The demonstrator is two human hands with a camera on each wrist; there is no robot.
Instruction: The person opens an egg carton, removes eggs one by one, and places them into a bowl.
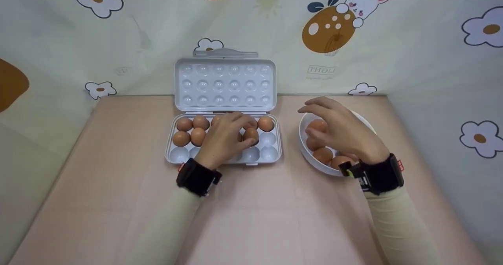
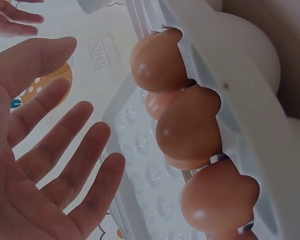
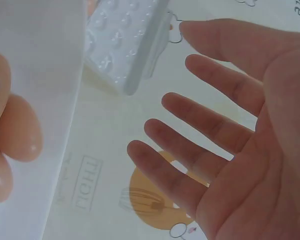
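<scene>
My left hand (image 1: 224, 137) hovers over a white egg box (image 1: 269, 154), its fingers loosely bent. In the left wrist view that hand (image 2: 50, 150) holds nothing and stays apart from the brown eggs (image 2: 190, 125). One egg (image 1: 251, 135) sits in the middle row by its thumb. Brown eggs fill the back row as far as I can see; part of the box is hidden by the hand. Above a white bowl (image 1: 308, 163), my right hand (image 1: 342, 129) has its fingers spread. Several eggs (image 1: 323, 155) lie inside. The right wrist view shows the hand (image 3: 235, 135) holding nothing.
The box's dimpled lid (image 1: 226, 85) stands raised at the back. Bare cups (image 1: 179, 154) show in the front row. A pink cloth (image 1: 251, 225) covers the table, and a patterned sheet (image 1: 149, 41) hangs behind and at both sides.
</scene>
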